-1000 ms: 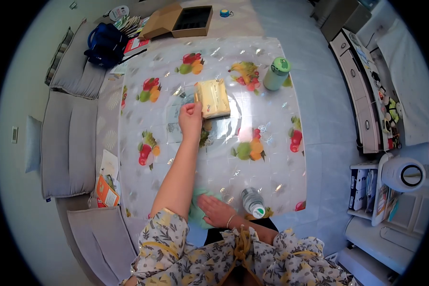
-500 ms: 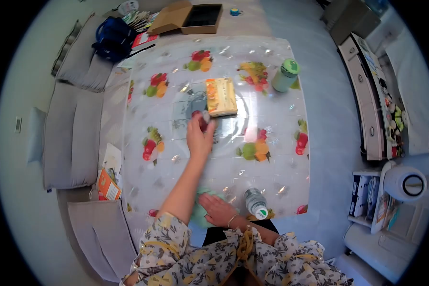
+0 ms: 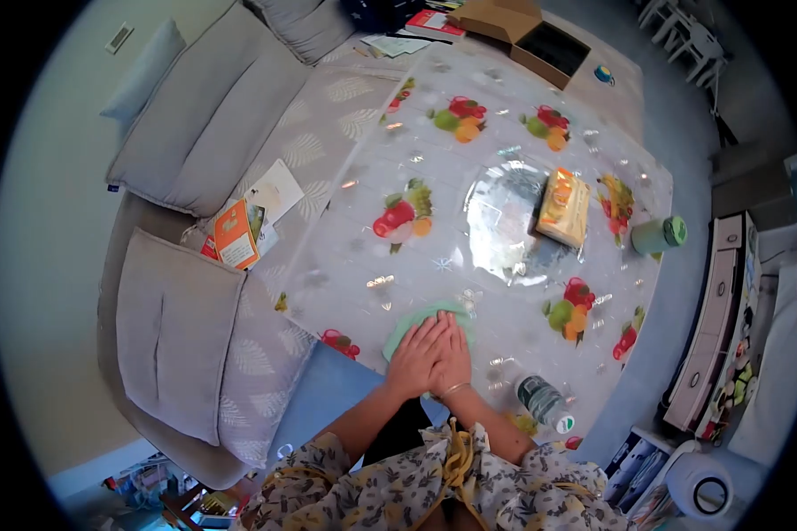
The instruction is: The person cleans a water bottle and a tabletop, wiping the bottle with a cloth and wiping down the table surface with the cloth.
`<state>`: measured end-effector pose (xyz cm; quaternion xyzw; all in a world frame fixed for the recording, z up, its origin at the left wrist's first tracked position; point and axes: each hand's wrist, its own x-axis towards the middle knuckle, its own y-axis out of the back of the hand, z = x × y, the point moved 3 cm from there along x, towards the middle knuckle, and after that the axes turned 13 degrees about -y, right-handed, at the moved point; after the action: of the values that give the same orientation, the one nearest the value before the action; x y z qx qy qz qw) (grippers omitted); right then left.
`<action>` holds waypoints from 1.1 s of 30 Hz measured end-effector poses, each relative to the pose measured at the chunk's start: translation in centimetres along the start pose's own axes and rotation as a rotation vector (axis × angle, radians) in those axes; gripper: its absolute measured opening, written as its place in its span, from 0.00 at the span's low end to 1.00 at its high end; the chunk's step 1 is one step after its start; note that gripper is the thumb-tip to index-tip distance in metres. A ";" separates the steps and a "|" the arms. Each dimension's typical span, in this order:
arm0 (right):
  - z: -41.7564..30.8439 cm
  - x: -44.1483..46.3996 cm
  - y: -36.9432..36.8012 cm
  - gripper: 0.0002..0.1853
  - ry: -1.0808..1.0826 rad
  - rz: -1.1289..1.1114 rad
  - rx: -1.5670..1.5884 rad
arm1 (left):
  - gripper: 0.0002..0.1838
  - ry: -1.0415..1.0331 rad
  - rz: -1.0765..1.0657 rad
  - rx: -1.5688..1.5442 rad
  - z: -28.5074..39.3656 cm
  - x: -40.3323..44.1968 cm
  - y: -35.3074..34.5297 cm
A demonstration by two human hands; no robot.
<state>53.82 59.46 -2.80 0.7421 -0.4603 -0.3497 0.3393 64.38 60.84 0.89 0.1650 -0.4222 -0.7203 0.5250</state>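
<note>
Over on the far left, a grey cushion (image 3: 173, 332) leans on the sofa, and just beyond it an orange booklet (image 3: 236, 235) lies among loose papers on the seat, outside the left edge of the table (image 3: 345, 274). Now onto the fruit-patterned cover, and here's the green cloth (image 3: 403, 332), spread on the table close by the near edge, nearer the left corner than the right! The left hand (image 3: 412, 358) lies on it, fingers stretched out long and angled over toward its partner, clenched on nothing. Right up against it, the right hand (image 3: 452, 358), bracelet at the wrist, fingers straight too, pointing away from the near edge, flat and not curled round anything. The two overlap at the fingers; which one lies on top, I can't say from here!

Moving right: a shiny round disc (image 3: 496, 226) around the table's middle, then the clear bottle (image 3: 540, 398) with its white-and-green cap, by the near right corner. Past the far edge, an opened cardboard box (image 3: 558, 49). A yellow pack (image 3: 565, 208) overlaps the disc's right side, and finally the green tumbler (image 3: 651, 236), tight by the right edge!
</note>
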 end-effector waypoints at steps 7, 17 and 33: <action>-4.0 11.4 0.2 0.37 -0.081 0.152 -0.189 | 0.34 -0.048 0.130 0.033 -9.6 6.1 4.7; -5.9 22.1 1.3 0.36 -0.158 0.197 -0.232 | 0.31 -0.092 0.108 0.040 -17.7 13.4 7.9; -7.3 37.5 3.3 0.36 -0.110 0.265 -0.320 | 0.31 -0.108 0.172 0.096 -27.9 23.5 11.5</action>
<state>70.84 25.15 -4.05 0.5916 -0.5103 -0.4105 0.4702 81.18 26.56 -1.66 0.1141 -0.4966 -0.6592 0.5530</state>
